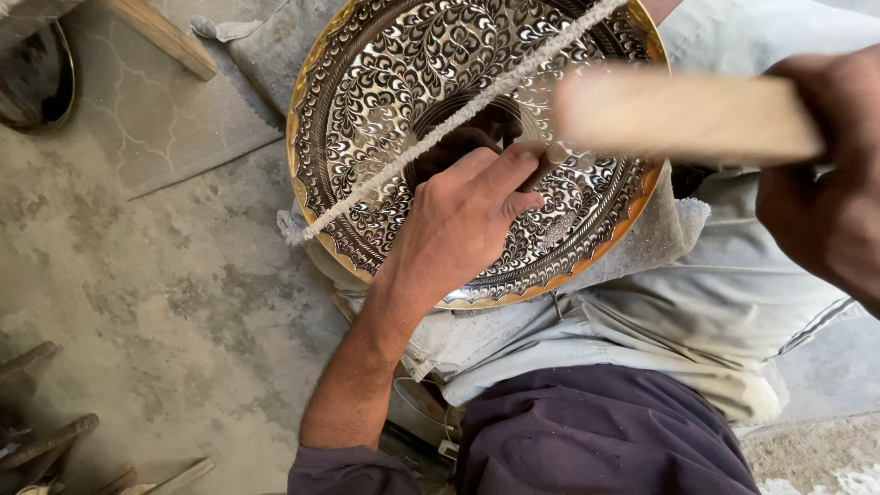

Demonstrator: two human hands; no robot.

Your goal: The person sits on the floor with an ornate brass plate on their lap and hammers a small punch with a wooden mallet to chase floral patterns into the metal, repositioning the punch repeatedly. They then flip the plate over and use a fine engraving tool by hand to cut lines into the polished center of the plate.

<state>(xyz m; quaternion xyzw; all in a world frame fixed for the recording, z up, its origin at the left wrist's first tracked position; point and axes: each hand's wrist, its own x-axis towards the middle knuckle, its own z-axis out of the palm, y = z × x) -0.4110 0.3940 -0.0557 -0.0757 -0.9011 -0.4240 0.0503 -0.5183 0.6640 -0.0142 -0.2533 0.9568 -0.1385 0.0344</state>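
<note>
Pinching a small chisel point(541, 170) upright, your left hand point(458, 225) steadies it on the engraved brass plate point(367, 101); your right hand point(825, 183) is closed around the wooden mallet point(678, 115) above it.

My lap point(697, 302), in pale cloth, carries the engraved brass plate point(385, 82); on the concrete floor point(165, 302) lie a mat point(156, 119) and 4 wooden handles point(55, 438).
</note>
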